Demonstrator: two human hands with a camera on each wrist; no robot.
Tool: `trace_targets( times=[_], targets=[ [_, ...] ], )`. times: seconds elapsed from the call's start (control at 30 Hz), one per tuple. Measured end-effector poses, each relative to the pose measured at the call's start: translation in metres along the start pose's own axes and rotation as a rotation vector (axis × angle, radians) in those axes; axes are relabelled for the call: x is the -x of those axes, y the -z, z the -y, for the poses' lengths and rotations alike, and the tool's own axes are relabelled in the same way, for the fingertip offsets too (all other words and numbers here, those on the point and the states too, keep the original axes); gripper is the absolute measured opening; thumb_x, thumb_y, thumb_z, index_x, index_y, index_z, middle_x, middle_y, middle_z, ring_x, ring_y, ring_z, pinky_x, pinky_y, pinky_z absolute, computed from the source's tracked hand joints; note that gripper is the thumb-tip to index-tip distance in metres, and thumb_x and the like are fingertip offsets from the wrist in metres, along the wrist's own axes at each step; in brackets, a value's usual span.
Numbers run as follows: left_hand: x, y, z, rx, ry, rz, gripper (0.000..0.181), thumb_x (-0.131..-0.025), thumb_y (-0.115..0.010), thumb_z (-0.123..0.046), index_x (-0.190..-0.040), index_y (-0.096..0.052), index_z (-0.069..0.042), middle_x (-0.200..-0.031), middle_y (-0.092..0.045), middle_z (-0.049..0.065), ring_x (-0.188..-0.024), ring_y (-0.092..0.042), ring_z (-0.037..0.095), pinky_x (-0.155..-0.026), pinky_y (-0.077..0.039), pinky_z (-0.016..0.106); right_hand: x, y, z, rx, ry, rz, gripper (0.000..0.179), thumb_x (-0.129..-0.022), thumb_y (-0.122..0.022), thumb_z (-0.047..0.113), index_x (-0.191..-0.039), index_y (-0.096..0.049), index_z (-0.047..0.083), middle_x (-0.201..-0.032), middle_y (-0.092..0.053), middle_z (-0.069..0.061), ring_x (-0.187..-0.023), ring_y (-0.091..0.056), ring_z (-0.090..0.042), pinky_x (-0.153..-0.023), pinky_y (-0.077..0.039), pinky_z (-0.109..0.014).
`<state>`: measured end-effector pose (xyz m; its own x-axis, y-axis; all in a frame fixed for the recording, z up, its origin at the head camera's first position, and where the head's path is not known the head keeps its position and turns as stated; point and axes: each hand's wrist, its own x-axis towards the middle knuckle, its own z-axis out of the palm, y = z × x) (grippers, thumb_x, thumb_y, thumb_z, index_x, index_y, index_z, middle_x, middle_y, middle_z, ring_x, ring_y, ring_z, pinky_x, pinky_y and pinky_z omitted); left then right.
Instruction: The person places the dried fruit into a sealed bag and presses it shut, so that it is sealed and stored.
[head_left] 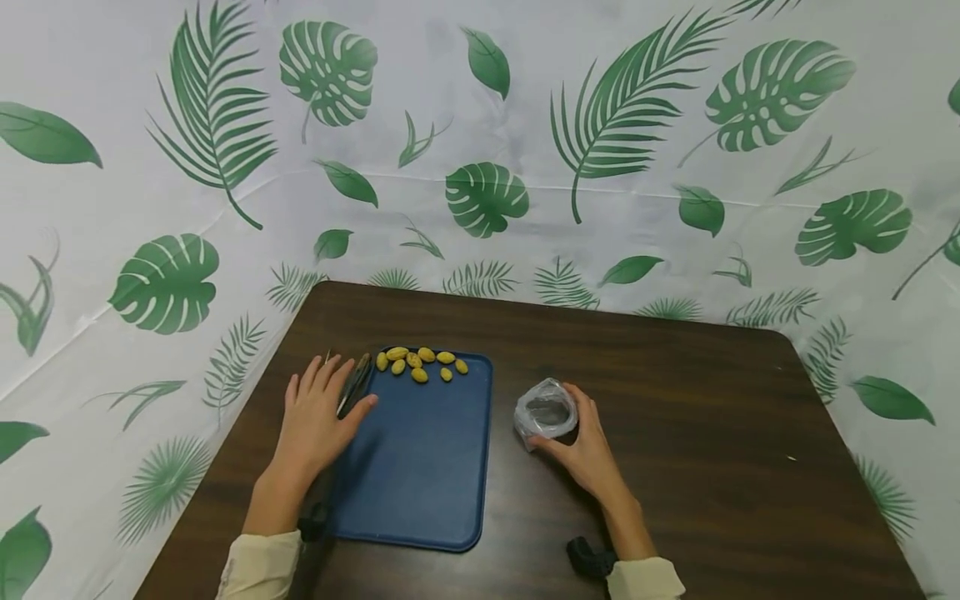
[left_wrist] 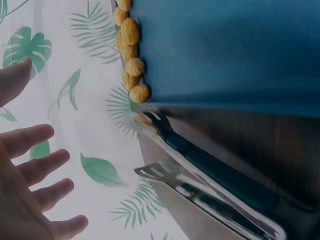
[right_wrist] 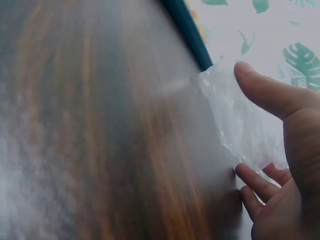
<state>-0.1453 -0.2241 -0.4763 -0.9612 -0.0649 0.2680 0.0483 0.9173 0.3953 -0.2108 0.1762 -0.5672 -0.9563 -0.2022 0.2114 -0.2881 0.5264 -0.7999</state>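
My left hand (head_left: pixel 318 417) hovers with spread, straight fingers beside a pair of tongs (head_left: pixel 354 385), holding nothing. In the left wrist view the tongs (left_wrist: pixel 210 175) have slotted metal ends and dark grips, and lie along the edge of a blue tray (head_left: pixel 420 467). Several yellow-brown, wrinkled oval pieces, nut-like (head_left: pixel 413 360), sit grouped at the tray's far end. Right of the tray, my right hand (head_left: pixel 588 450) curls thumb and fingers round a clear plastic bag (head_left: pixel 546 408) with a round open mouth. Crinkled film of the bag (right_wrist: pixel 245 120) shows between thumb and fingers in the right wrist view.
Everything stands on a dark wooden table (head_left: pixel 675 417) with rounded far corners. A white cloth with green leaf prints (head_left: pixel 420 92) hangs behind and beside it. A small pale speck (head_left: pixel 791 457) lies on the table's right part.
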Motion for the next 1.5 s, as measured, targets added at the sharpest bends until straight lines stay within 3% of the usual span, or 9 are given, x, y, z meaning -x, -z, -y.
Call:
trace_targets(
  times=[0.23,0.5,0.8,0.93,1.1,1.5],
  targets=[
    [-0.001,0.0,0.011,-0.018,0.031,0.018,0.073,-0.088,-0.055,-0.055,-0.143,-0.038,-0.009,-0.149,-0.032,0.019,-0.141,-0.016,0.04,-0.109,-0.006,0.063,0.005,0.0,-0.001,-0.047,-0.032,-0.052,0.099,-0.065,-0.085,0.04,-0.142,-0.029,0.018,-0.135,-0.042,-0.005,-0.122,-0.043,-0.023,-0.1,-0.032,-0.048],
    [0.006,0.0,0.026,-0.037,0.084,0.049,0.073,-0.089,-0.059,-0.047,-0.143,-0.036,-0.005,-0.147,-0.032,0.023,-0.138,-0.018,0.044,-0.107,-0.009,0.065,0.004,-0.007,-0.005,-0.052,-0.032,-0.035,0.095,-0.067,-0.084,0.04,-0.142,-0.029,0.023,-0.134,-0.045,-0.003,-0.122,-0.044,-0.022,-0.099,-0.031,-0.048],
    [0.011,-0.006,0.037,-0.038,0.181,0.121,0.097,-0.086,-0.063,-0.047,-0.151,-0.007,-0.002,-0.148,-0.025,0.028,-0.136,-0.021,0.047,-0.105,-0.018,0.064,0.003,-0.007,-0.005,-0.059,-0.051,-0.019,0.101,-0.065,-0.085,0.043,-0.144,-0.025,0.021,-0.136,-0.042,-0.005,-0.123,-0.042,-0.022,-0.1,-0.03,-0.049],
    [0.011,-0.007,0.041,-0.023,0.24,0.18,0.101,-0.086,-0.063,-0.048,-0.149,-0.003,0.003,-0.149,-0.022,0.031,-0.134,-0.023,0.049,-0.103,-0.022,0.065,0.0,-0.007,-0.004,-0.068,-0.043,-0.023,0.104,-0.063,-0.086,0.041,-0.145,-0.024,0.022,-0.138,-0.04,-0.005,-0.124,-0.042,-0.022,-0.101,-0.031,-0.047],
    [0.008,-0.013,0.044,-0.029,0.287,0.231,0.103,-0.085,-0.062,-0.051,-0.147,-0.006,0.01,-0.146,-0.025,0.035,-0.129,-0.029,0.052,-0.099,-0.027,0.065,-0.003,-0.006,-0.004,-0.056,-0.04,-0.013,0.107,-0.064,-0.086,0.041,-0.147,-0.02,0.026,-0.143,-0.037,-0.006,-0.126,-0.041,-0.024,-0.101,-0.032,-0.05],
    [0.009,-0.024,0.047,-0.064,0.29,0.249,0.094,-0.086,-0.063,-0.047,-0.144,-0.017,0.012,-0.136,-0.037,0.037,-0.118,-0.041,0.054,-0.09,-0.037,0.063,-0.005,-0.008,-0.004,-0.065,-0.053,-0.038,0.098,-0.065,-0.085,0.042,-0.144,-0.029,0.031,-0.136,-0.044,0.0,-0.12,-0.044,-0.021,-0.098,-0.033,-0.047]
  ],
)
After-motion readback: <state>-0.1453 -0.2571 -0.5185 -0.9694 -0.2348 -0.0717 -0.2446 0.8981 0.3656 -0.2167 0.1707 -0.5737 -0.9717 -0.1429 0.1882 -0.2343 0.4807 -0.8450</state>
